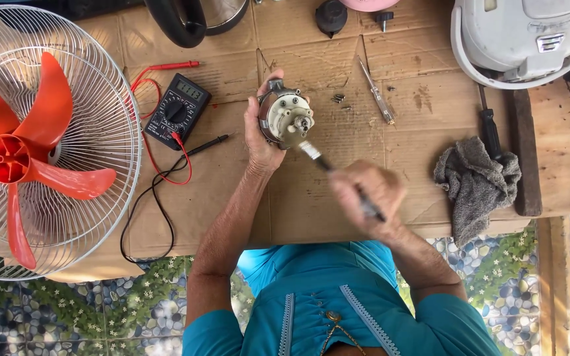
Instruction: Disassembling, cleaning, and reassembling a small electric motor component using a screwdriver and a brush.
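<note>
Brushing grey fan motor (285, 118), left hand (262, 142) gripping, right hand (367, 198) wielding paintbrush (313, 151).

Fan motor (286, 118) in left hand (262, 142), brush (338, 175) in right hand (367, 198)

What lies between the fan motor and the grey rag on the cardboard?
In the head view, between the fan motor and the grey rag lie small loose screws and a clear-handled screwdriver.

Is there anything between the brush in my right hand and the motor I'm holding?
Nothing visible. The right hand holds the brush with its bristles already against the fan motor, which the left hand grips.
</note>
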